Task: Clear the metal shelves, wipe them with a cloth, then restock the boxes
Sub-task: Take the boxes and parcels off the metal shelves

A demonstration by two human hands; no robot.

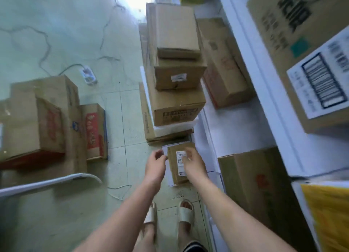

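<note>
A small brown box (174, 168) with a white label lies on the floor on top of a flat white item, just in front of my feet. My right hand (194, 164) reaches down onto its top, fingers curled over the label. My left hand (155, 165) hovers at the box's left edge with fingers loosely curled; contact is unclear. A stack of three cardboard boxes (176, 81) stands on the floor beyond it. The white metal shelves (255, 66) run along the right, with a lower shelf (209, 138) partly bare.
Large boxes (306, 49) sit on the upper shelf, one box (224, 77) and another (251, 185) on lower levels. More cartons (43, 119) stand on the floor at left. A power strip (87, 75) and cables lie on the tiles. A white rail (47, 183) crosses lower left.
</note>
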